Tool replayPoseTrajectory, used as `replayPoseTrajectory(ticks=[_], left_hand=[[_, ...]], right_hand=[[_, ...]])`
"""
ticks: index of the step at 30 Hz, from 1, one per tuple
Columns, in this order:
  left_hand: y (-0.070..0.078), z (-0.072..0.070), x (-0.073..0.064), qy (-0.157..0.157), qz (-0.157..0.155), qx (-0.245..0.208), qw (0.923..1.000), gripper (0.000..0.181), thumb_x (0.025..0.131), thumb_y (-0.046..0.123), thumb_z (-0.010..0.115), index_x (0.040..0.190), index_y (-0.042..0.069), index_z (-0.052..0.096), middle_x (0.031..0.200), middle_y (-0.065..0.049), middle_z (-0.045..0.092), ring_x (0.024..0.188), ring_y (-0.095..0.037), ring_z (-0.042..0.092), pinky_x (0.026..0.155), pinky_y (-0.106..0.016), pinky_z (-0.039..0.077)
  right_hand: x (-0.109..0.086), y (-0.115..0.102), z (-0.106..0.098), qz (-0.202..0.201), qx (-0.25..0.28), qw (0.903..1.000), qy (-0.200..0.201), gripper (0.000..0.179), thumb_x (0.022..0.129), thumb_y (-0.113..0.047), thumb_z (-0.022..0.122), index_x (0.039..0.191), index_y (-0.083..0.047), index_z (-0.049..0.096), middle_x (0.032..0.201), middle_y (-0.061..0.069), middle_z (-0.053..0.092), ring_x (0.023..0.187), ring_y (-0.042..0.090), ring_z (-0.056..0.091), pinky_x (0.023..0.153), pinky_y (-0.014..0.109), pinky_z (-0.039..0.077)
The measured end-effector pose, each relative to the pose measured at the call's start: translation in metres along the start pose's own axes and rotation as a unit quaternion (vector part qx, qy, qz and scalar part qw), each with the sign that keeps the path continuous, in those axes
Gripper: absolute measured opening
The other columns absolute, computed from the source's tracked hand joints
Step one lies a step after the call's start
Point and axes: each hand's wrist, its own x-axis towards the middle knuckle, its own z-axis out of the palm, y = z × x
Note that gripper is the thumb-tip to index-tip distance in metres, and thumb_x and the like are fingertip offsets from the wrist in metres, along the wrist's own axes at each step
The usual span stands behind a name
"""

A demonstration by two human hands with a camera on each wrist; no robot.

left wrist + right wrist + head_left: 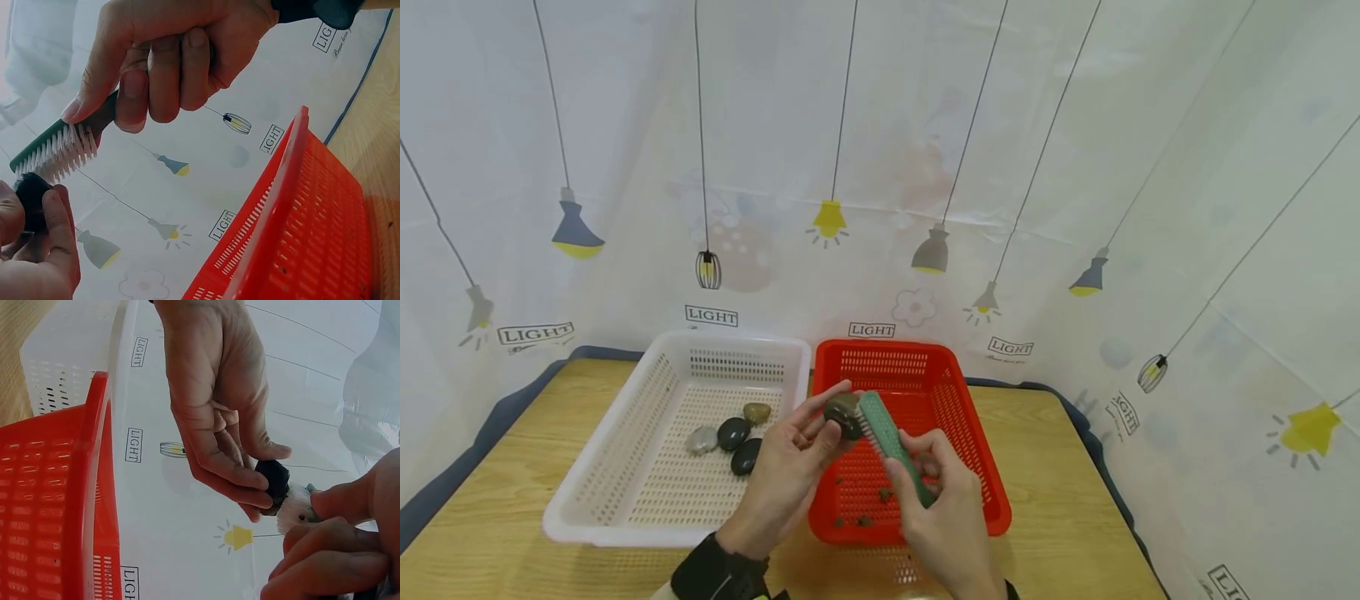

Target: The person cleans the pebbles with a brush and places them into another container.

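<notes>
Between its thumb and fingers my left hand [792,463] holds a dark stone [844,414] over the near left part of the red basket. The stone has a brownish-green patch on its upper side. My right hand [946,502] grips the handle of a green brush [882,427]. White bristles [61,150] of the brush press against the stone in the left wrist view. The stone [272,482] and bristles also meet in the right wrist view, where my right fingers partly cover the brush.
Beneath the hands is a red basket [985,450] with several small dirt clumps [865,521] on its bottom. A white basket [602,467] at left holds several stones, dark ones [733,433] among them. Both stand on a wooden table [1060,483] before a printed curtain [880,150].
</notes>
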Motion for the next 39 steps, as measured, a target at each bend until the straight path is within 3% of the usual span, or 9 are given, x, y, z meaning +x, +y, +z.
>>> replayPoseTrajectory(ticks=[5, 7, 13, 16, 20, 27, 34, 36, 39], left_hand=[[-0.001, 0.0, 0.0, -0.016, -0.013, -0.011, 0.9997, 0.061, 0.116, 0.022, 0.069, 0.173, 0.009, 0.055, 0.16, -0.008, 0.072, 0.143, -0.016, 0.074, 0.121, -0.036, 0.065], [-0.001, 0.0, 0.0, -0.021, -0.018, -0.01, 0.9996, 0.061, 0.115, 0.021, 0.071, 0.173, 0.009, 0.055, 0.162, -0.011, 0.07, 0.143, -0.016, 0.074, 0.121, -0.036, 0.065], [-0.002, -0.001, 0.001, 0.01, -0.022, -0.012, 0.9996, 0.061, 0.112, 0.014, 0.077, 0.17, 0.008, 0.059, 0.156, -0.015, 0.074, 0.132, -0.018, 0.08, 0.117, -0.034, 0.067], [-0.002, 0.0, 0.002, 0.03, -0.03, -0.018, 0.9989, 0.059, 0.111, 0.014, 0.078, 0.168, 0.01, 0.061, 0.155, -0.013, 0.075, 0.132, -0.016, 0.079, 0.116, -0.033, 0.068], [-0.002, 0.001, 0.003, 0.029, -0.043, -0.019, 0.9985, 0.06, 0.112, 0.016, 0.076, 0.169, 0.009, 0.06, 0.162, -0.017, 0.071, 0.136, -0.015, 0.078, 0.117, -0.032, 0.067], [-0.001, 0.0, 0.001, -0.006, -0.069, -0.012, 0.9975, 0.07, 0.108, 0.022, 0.08, 0.171, 0.005, 0.055, 0.166, -0.022, 0.067, 0.14, -0.018, 0.075, 0.118, -0.033, 0.066], [-0.001, 0.0, 0.005, 0.035, -0.06, -0.039, 0.9968, 0.057, 0.113, 0.011, 0.073, 0.168, 0.007, 0.06, 0.16, -0.016, 0.074, 0.134, -0.016, 0.079, 0.116, -0.032, 0.067], [-0.003, 0.0, 0.006, 0.035, -0.064, -0.043, 0.9964, 0.056, 0.114, 0.01, 0.071, 0.169, 0.006, 0.059, 0.159, -0.011, 0.075, 0.134, -0.014, 0.079, 0.115, -0.031, 0.067], [-0.005, -0.001, 0.005, 0.021, -0.076, -0.043, 0.9959, 0.06, 0.114, 0.01, 0.071, 0.171, 0.004, 0.055, 0.154, -0.011, 0.077, 0.132, -0.013, 0.079, 0.115, -0.029, 0.067]], right_hand=[[-0.002, -0.001, 0.004, -0.008, 0.003, 1.0, -0.003, 0.021, 0.111, -0.018, 0.084, 0.124, -0.009, 0.07, 0.122, 0.017, 0.087, 0.086, 0.01, 0.081, 0.08, 0.025, 0.072], [-0.001, 0.0, 0.005, -0.012, -0.005, 0.9999, 0.003, 0.02, 0.111, -0.017, 0.083, 0.123, -0.009, 0.07, 0.127, 0.019, 0.087, 0.086, 0.01, 0.081, 0.081, 0.027, 0.072], [0.004, 0.004, 0.006, 0.009, -0.013, 0.9999, 0.005, 0.018, 0.112, -0.02, 0.082, 0.123, -0.009, 0.071, 0.14, 0.017, 0.084, 0.099, 0.011, 0.081, 0.081, 0.027, 0.07], [0.005, 0.004, 0.005, 0.024, 0.003, 0.9997, -0.007, 0.02, 0.111, -0.018, 0.083, 0.125, -0.009, 0.072, 0.125, 0.015, 0.087, 0.092, 0.014, 0.081, 0.071, 0.023, 0.067], [0.004, 0.004, 0.006, 0.023, 0.021, 0.9994, -0.013, 0.02, 0.11, -0.016, 0.084, 0.123, -0.007, 0.071, 0.109, 0.015, 0.086, 0.083, 0.016, 0.078, 0.066, 0.022, 0.064], [0.007, 0.011, 0.008, 0.012, 0.018, 0.9997, 0.014, 0.016, 0.11, -0.011, 0.082, 0.12, -0.006, 0.071, 0.138, 0.025, 0.083, 0.088, 0.011, 0.08, 0.072, 0.025, 0.069], [0.008, 0.012, 0.005, 0.028, 0.013, 0.9995, -0.005, 0.018, 0.11, -0.014, 0.084, 0.121, -0.007, 0.072, 0.123, 0.022, 0.086, 0.077, 0.013, 0.074, 0.058, 0.019, 0.057], [0.007, 0.012, 0.007, 0.033, 0.022, 0.9991, -0.016, 0.019, 0.11, -0.016, 0.083, 0.122, -0.006, 0.071, 0.119, 0.021, 0.087, 0.077, 0.016, 0.075, 0.058, 0.019, 0.056], [0.008, 0.013, 0.009, 0.029, 0.027, 0.9991, -0.014, 0.019, 0.111, -0.016, 0.083, 0.121, -0.006, 0.07, 0.128, 0.024, 0.085, 0.082, 0.017, 0.078, 0.062, 0.02, 0.06]])
